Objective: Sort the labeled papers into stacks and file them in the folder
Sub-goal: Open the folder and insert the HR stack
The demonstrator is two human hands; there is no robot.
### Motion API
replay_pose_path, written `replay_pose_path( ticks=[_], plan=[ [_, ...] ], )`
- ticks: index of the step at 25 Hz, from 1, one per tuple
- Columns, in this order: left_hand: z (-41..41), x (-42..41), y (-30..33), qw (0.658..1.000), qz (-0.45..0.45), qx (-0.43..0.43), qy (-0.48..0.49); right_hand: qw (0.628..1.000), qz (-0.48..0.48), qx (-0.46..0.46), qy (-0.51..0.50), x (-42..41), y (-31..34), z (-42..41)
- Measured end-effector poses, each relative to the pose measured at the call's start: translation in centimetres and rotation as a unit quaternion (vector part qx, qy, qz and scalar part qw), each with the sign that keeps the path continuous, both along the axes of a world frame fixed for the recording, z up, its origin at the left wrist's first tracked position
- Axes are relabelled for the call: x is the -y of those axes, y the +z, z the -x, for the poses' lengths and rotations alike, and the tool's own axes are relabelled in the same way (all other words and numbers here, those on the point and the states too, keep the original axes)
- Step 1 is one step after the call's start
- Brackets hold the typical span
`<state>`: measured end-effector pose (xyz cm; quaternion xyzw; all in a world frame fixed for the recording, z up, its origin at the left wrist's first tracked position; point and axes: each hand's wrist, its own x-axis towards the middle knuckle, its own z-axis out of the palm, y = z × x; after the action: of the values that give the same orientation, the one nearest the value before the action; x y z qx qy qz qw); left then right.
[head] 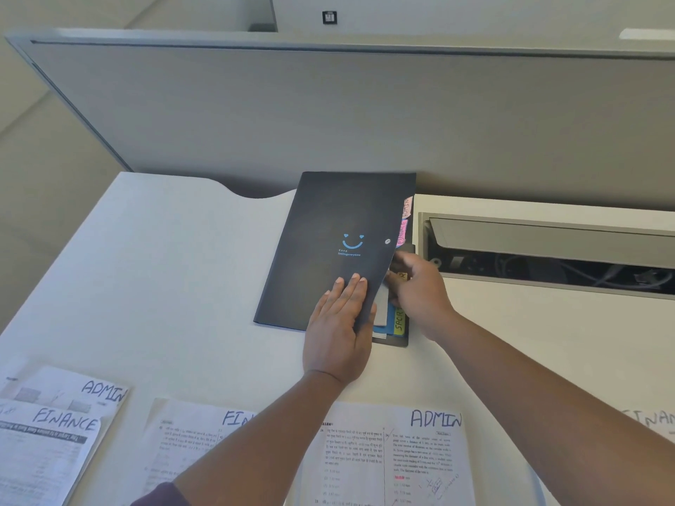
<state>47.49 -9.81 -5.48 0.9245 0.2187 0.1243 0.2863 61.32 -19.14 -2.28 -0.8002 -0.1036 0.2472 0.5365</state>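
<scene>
A black folder (328, 228) with a blue smiley lies at the back of the white desk, its coloured index tabs (403, 228) sticking out on the right edge. My left hand (338, 323) rests flat on the folder's near right corner, fingers straight. My right hand (420, 290) reaches in at the folder's right edge and its fingers curl among the tabs under the cover. Along the near edge lie labeled papers: an ADMIN sheet (420, 451), a FINANCE sheet (204, 440), and at the left a FINANCE sheet (47, 443) over an ADMIN sheet (91, 388).
A grey partition wall (328, 115) stands behind the desk. An open cable tray (548, 257) is sunk in the desk right of the folder. Another labeled sheet (653, 421) shows at the far right edge.
</scene>
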Motion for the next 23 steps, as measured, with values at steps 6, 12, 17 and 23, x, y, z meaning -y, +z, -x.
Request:
replay_pose_path(
  ticks=[6,12,17,23],
  plan=[
    [0.1,-0.1,-0.1,1.0,0.015,0.015,0.007,0.991,-0.031,-0.114,-0.057,-0.1,-0.1,-0.8],
    [0.0,-0.2,-0.2,0.999,0.024,0.028,0.0,0.998,-0.022,-0.056,-0.032,-0.1,-0.2,0.1],
    [0.1,-0.2,-0.1,1.0,0.013,0.015,-0.006,0.998,-0.062,-0.018,-0.022,0.6,-0.3,1.4],
    [-0.1,-0.2,0.2,0.997,-0.024,-0.051,-0.045,0.992,-0.112,-0.024,-0.042,2.0,-0.6,1.7]
  ],
)
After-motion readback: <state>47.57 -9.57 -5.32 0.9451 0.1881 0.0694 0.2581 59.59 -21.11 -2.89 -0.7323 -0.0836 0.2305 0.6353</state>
